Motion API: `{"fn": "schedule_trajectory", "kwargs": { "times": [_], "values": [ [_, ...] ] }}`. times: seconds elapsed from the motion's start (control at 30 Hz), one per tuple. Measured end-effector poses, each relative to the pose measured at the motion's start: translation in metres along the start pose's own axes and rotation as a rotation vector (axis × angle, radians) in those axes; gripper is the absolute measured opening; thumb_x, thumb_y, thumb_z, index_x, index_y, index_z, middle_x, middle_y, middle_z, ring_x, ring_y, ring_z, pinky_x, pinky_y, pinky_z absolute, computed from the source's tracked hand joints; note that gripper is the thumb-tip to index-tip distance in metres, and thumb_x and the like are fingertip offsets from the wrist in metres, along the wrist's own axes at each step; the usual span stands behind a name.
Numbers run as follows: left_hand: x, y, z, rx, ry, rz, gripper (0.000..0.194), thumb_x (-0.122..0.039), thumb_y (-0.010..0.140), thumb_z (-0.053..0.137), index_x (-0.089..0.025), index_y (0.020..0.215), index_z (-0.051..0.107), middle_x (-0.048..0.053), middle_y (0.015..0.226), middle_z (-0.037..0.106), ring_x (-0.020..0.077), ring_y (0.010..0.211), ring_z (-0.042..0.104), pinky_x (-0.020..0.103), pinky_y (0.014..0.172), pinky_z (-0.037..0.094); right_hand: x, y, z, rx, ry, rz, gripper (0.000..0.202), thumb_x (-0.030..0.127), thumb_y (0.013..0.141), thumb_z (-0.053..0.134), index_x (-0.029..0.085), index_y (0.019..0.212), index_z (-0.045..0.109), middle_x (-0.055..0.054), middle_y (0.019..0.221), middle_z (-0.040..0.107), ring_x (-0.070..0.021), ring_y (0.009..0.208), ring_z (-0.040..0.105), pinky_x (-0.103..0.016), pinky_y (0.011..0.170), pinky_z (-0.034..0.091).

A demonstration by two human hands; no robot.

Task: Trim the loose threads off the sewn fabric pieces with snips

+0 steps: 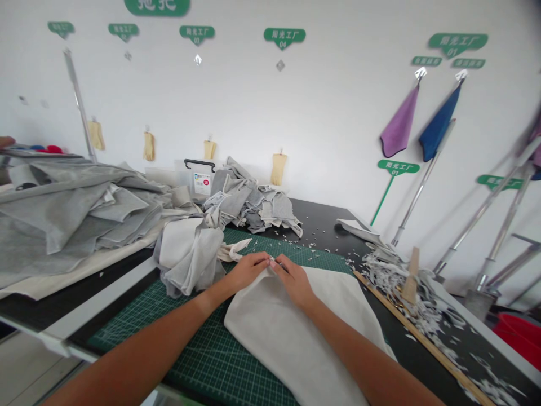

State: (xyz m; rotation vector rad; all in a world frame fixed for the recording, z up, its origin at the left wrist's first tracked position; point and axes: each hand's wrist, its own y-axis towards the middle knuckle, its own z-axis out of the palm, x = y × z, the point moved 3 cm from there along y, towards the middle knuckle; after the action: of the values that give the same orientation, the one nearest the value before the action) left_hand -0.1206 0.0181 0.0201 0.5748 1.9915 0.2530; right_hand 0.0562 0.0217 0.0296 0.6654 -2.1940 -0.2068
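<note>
A large off-white piece of cloth (296, 332) lies on the green cutting mat (143, 321), its near part running out of the bottom of the view. At its far edge, my left hand (252, 270) pinches the cloth between thumb and fingers. My right hand (293, 280) is closed on the same edge, its fingertips almost touching the left ones. Something small and dark shows by the right fingers, too small to name. Just left of my hands sits a crumpled bundle of grey and white cloth (190, 256), with a twisted pale strip (236, 250) beside it.
Grey cloth pieces (76, 208) are stacked at the left, and more lie heaped (245, 197) behind the mat near a clear box (198, 181). A wooden ruler (422, 335) runs along the right, by scraps (380, 270) and a wooden block (411, 276). Another person's hand (6, 141) shows far left.
</note>
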Motion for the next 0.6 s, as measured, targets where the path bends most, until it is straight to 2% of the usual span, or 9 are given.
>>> {"fn": "schedule_trajectory", "kwargs": {
  "times": [0.43,0.6],
  "values": [
    [0.0027,-0.0005,0.0006,0.019,-0.066,-0.054,0.033,-0.043,0.096,0.047,-0.016,0.08,0.059,0.0,0.077,0.056,0.0141,0.076,0.052,0.024,0.069,0.039,-0.0012,-0.0002,0.0005,0.007,-0.008,-0.005,0.041,0.06,0.098,0.04,0.025,0.082,0.053,0.006,0.07,0.054,-0.0149,0.068,0.051,-0.025,0.061,0.029],
    [0.0012,-0.0015,0.0012,0.022,-0.074,-0.061,0.036,-0.046,0.096,0.048,-0.016,0.082,0.061,0.0,0.078,0.059,0.0147,0.077,0.053,0.024,0.07,0.04,0.0,0.0003,-0.0003,-0.006,0.039,-0.027,0.041,0.059,0.098,0.04,0.024,0.078,0.05,0.005,0.07,0.052,-0.0154,0.069,0.05,-0.025,0.063,0.032]
  ]
}}
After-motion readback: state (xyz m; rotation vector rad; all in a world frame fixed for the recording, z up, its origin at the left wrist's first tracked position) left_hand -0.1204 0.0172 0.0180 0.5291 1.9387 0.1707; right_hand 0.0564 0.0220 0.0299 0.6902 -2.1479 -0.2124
